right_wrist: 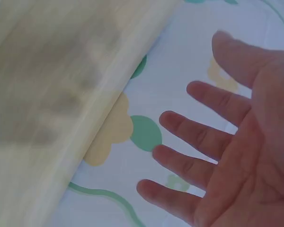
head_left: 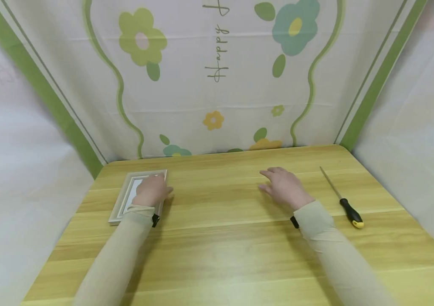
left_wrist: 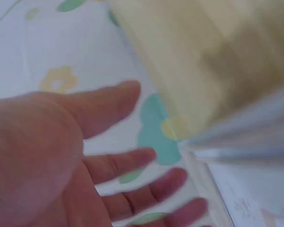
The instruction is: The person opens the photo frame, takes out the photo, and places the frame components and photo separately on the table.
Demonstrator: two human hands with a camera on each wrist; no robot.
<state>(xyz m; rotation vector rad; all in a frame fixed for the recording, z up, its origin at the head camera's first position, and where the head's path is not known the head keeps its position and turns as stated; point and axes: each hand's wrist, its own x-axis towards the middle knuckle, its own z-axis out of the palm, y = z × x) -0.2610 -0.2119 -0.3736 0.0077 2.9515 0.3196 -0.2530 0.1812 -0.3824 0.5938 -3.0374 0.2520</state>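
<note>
A pale picture frame [head_left: 122, 199] lies on the left of the wooden table, partly covered by my left hand [head_left: 151, 191]. The left wrist view has that hand [left_wrist: 104, 161] with thumb and fingers spread, a gap showing between them and the frame's edge [left_wrist: 255, 137]. Over the table's right half hovers my right hand [head_left: 286, 187], palm down. Its fingers [right_wrist: 194, 132] are extended and hold nothing in the right wrist view. To its right lies a screwdriver [head_left: 350, 212] with a black and yellow handle, its metal shaft angled toward the back.
The wood-grain table [head_left: 217, 246] ends at a white cloth wall [head_left: 186, 85] printed with flowers and lettering. White cloth sides [head_left: 21, 140] with green bands stand at left and right.
</note>
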